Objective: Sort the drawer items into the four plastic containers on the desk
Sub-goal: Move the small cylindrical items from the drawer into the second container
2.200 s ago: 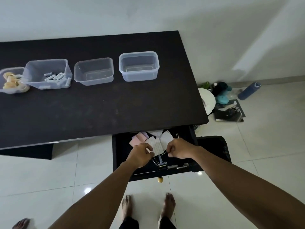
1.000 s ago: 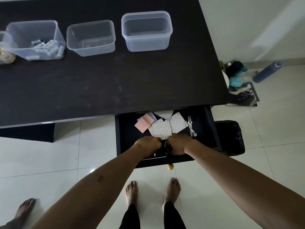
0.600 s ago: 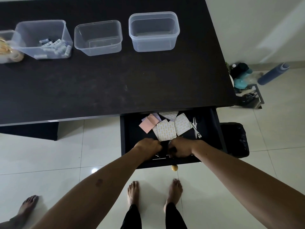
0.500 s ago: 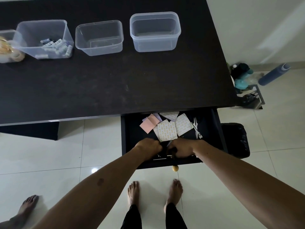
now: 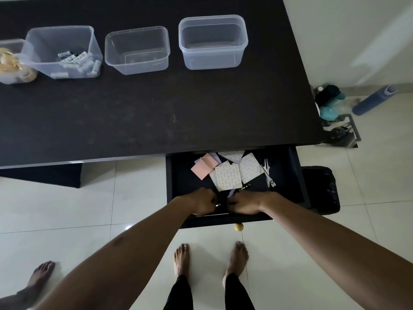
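Observation:
My left hand (image 5: 202,201) and my right hand (image 5: 244,204) are side by side at the front of the open black drawer (image 5: 172,175), fingers curled. A thin pen-like item with a metal tip (image 5: 218,205) sticks out of my left hand. A blue pen (image 5: 231,193) pokes out above my right hand's fingers. Further back lie pink sticky notes (image 5: 203,167), patterned pads (image 5: 229,176), another pen (image 5: 244,186) and scissors (image 5: 269,173). On the desk (image 5: 156,108) stand the tape container (image 5: 11,63), the battery container (image 5: 64,52) and two empty containers (image 5: 136,50), (image 5: 213,42).
A brass knob (image 5: 238,227) sticks out of the drawer front above my bare feet (image 5: 182,258). A black bin bag (image 5: 321,189) stands right of the drawer. A blue bottle (image 5: 373,100) and a small rack (image 5: 342,130) sit by the wall. Another person's foot (image 5: 38,274) is at lower left.
Both hands have drawn back from the paper pads to the drawer's front edge and stay close together there. In the last half second they barely move.

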Demonstrator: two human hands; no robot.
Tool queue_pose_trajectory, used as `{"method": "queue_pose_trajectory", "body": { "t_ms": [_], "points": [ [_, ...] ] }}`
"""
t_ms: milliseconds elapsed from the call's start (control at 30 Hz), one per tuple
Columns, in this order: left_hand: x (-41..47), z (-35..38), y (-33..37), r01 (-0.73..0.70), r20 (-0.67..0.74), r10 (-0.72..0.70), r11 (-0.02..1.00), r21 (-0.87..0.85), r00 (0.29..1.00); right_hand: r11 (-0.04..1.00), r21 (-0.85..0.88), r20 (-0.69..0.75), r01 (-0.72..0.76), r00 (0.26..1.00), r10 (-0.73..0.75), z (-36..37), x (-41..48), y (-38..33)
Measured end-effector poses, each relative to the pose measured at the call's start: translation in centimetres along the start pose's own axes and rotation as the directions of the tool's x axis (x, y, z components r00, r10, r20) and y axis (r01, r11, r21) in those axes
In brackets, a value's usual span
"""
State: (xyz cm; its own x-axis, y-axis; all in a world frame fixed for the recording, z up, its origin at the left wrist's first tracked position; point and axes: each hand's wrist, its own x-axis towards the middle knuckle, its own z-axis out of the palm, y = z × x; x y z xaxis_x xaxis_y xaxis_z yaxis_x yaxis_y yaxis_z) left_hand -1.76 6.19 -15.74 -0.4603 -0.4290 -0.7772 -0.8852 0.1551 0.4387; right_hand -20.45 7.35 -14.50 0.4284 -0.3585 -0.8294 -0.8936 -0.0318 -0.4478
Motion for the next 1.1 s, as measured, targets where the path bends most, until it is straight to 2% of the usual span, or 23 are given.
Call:
{"method": "queue_pose_trajectory", "body": {
  "t_ms": [133,267,333,433,500,600,667,767,833,1000,1100],
  "points": [
    [-0.1,-0.3,0.8,0.043,0.011,-0.042,0.971,-0.237,0.999,0.996,0.08,-0.034,0.031,0.999,-0.028,0.5,0.3,0.6],
    [-0.1,-0.1,1.3,0.114,0.053,-0.101,0.872,-0.476,0.993,0.987,0.164,-0.124,-0.001,0.992,0.022,0.0,-0.2,1.0],
    [0.1,0.0,1.4,0.121,0.033,-0.12,0.868,-0.482,0.992,0.969,0.247,-0.171,-0.022,0.983,0.066,-0.4,-0.7,2.5],
    [0.5,0.2,1.3,0.09,-0.015,-0.104,0.921,-0.379,0.994,0.948,0.318,-0.1,-0.03,0.993,0.065,-0.9,-1.7,4.4],
    [0.7,0.4,1.4,0.085,-0.059,-0.112,0.936,-0.341,0.992,0.903,0.427,-0.089,-0.035,0.993,0.081,-1.3,-2.2,4.7],
    [0.9,0.8,2.1,0.084,-0.13,-0.132,0.942,-0.325,0.983,0.859,0.511,-0.158,-0.033,0.979,0.131,-2.4,-2.4,4.9],
    [1.2,1.1,2.7,0.083,-0.193,-0.156,0.936,-0.341,0.969,0.898,0.44,-0.265,-0.003,0.955,0.133,-2.9,-2.2,5.5],
    [1.8,1.5,3.9,0.11,-0.302,-0.235,0.919,-0.377,0.924,0.986,0.166,-0.45,-0.014,0.889,0.088,-2.5,-2.0,6.2],
    [2.0,1.8,4.7,0.145,-0.355,-0.271,0.928,-0.343,0.895,1.0,-0.007,-0.516,-0.019,0.856,0.013,-2.0,-2.1,6.1],
    [2.7,1.8,6.2,0.203,-0.457,-0.219,0.976,-0.085,0.862,0.979,-0.196,-0.583,-0.051,0.809,-0.074,-1.2,-1.2,6.0],
    [2.9,1.3,6.3,0.185,-0.442,-0.124,0.978,0.097,0.888,0.964,-0.257,-0.541,-0.065,0.837,-0.088,-1.1,-0.7,6.1]
  ]
}}
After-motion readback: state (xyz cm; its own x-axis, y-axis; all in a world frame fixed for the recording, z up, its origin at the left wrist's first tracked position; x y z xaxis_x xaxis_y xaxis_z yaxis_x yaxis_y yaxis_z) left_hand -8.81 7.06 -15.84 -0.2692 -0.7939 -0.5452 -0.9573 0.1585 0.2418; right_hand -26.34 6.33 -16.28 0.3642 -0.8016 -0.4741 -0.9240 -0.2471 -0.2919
